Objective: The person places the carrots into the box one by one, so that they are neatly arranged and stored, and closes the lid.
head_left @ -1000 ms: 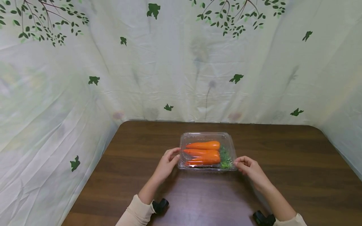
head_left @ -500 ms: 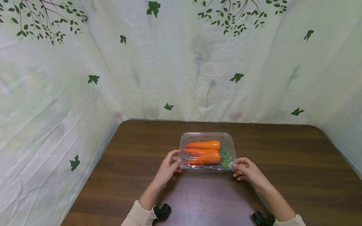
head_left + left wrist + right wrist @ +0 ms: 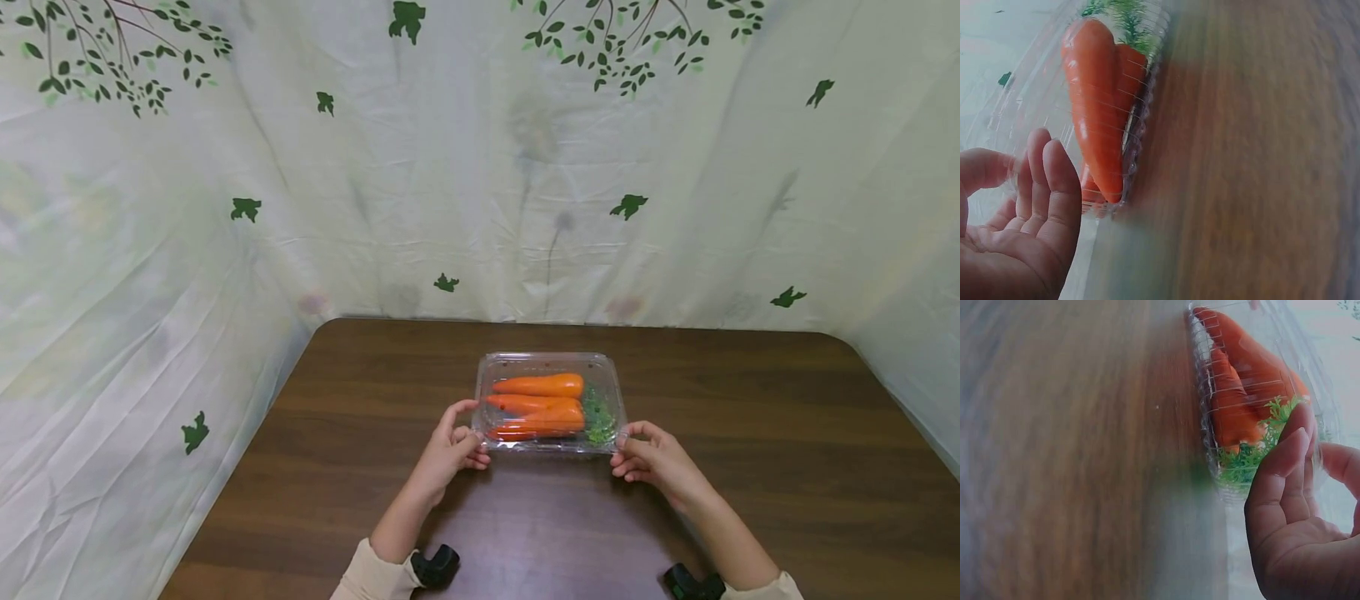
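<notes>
A clear plastic clamshell container with its lid down lies on the table. Inside, several orange carrots point left, and their feathery green tops fill the right end. My left hand pinches the container's front left corner, index finger stretched along its left side. At the front right corner, my right hand pinches the rim between thumb and fingers. The left wrist view has a carrot behind the clear wall, beyond the fingers. In the right wrist view the fingers partly cover the green tops.
The brown wooden table extends around the container on all sides. Behind it hangs a pale curtain printed with leaves. Black wrist cameras are strapped to both forearms, the left camera and the right camera.
Both hands have slid slightly toward me, from the container's sides to its front corners, their lower fingers now below the front rim. The container has stayed almost in place.
</notes>
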Demonstrator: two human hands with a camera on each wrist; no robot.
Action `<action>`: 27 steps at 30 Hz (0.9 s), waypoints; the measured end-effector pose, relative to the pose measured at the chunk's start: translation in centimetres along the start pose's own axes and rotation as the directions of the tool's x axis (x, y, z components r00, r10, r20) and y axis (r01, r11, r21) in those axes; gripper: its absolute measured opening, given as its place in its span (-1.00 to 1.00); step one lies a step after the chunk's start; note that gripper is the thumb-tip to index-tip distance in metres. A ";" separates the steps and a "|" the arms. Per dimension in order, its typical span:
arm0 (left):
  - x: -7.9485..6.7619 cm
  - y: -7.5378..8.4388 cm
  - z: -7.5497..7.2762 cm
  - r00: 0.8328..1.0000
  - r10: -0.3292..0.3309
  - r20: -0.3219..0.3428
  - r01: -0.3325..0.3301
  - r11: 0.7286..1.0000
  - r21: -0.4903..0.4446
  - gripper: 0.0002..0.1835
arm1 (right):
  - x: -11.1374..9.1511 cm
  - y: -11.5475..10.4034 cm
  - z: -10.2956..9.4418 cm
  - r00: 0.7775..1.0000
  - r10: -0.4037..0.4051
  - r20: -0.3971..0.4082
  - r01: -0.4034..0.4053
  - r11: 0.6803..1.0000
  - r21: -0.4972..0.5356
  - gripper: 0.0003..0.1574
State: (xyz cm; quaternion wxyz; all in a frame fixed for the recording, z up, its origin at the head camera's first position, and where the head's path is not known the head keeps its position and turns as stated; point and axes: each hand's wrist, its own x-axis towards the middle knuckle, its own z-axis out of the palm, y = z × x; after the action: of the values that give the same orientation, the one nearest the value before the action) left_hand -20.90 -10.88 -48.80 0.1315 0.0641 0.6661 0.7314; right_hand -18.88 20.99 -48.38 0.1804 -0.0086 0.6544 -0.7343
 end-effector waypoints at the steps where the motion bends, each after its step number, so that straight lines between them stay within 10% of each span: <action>1: 0.0 0.0 0.0 1.000 -0.007 0.000 0.007 1.000 -0.009 -0.45 | 0.0 0.0 0.1 1.000 -0.005 -0.003 0.005 1.000 0.003 -0.71; 27: 0.3 0.0 -0.1 0.998 -0.066 0.009 0.067 0.995 -0.072 -0.45 | 0.6 0.6 0.3 0.997 -0.057 -0.058 0.061 0.996 0.062 -0.93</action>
State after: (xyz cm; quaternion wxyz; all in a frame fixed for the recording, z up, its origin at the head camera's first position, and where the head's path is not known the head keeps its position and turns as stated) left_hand -21.23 -10.94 -48.82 0.1603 0.0397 0.6404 0.7501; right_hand -19.22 20.49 -49.03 0.1402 -0.0015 0.6348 -0.7598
